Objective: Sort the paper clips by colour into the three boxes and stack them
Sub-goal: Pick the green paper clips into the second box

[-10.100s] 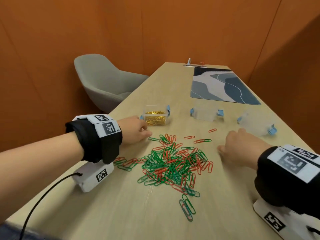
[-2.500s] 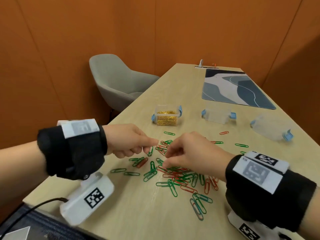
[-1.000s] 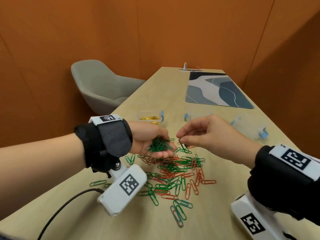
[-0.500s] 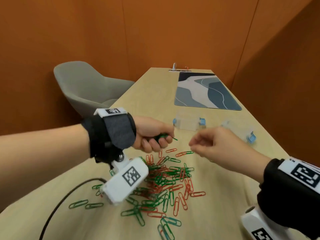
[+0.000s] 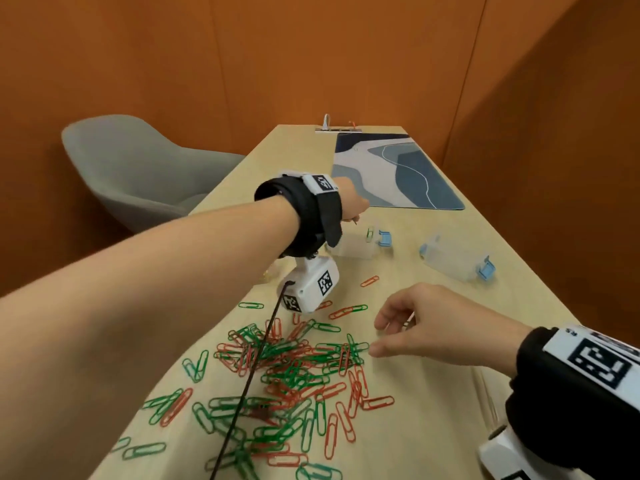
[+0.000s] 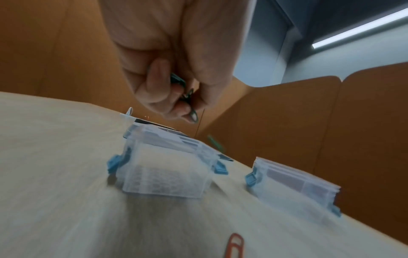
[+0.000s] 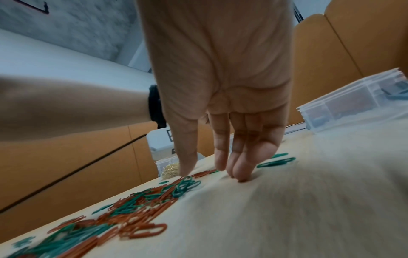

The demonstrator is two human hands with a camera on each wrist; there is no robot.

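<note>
A mixed pile of red and green paper clips (image 5: 291, 362) lies on the wooden table. My left hand (image 5: 355, 216) is stretched forward above the middle clear box (image 5: 356, 245), its fingers curled round a bunch of green clips (image 6: 183, 87). One green clip (image 6: 215, 142) is in the air by that box's far side. My right hand (image 5: 379, 337) hovers at the pile's right edge, fingers relaxed and holding nothing, with its fingertips (image 7: 239, 174) touching the table. Another clear box (image 5: 453, 259) with blue latches stands to the right. The box of gold clips (image 7: 170, 168) shows only in the right wrist view.
A grey chair (image 5: 138, 171) stands off the table's left edge. A blue-grey patterned mat (image 5: 398, 171) lies at the far end. The left wrist camera's black cable (image 5: 252, 375) trails across the pile. Orange walls close in on all sides.
My left hand has carried its green clips from above the pile forward to over the middle box. My right hand has come down to the pile's right edge and opened.
</note>
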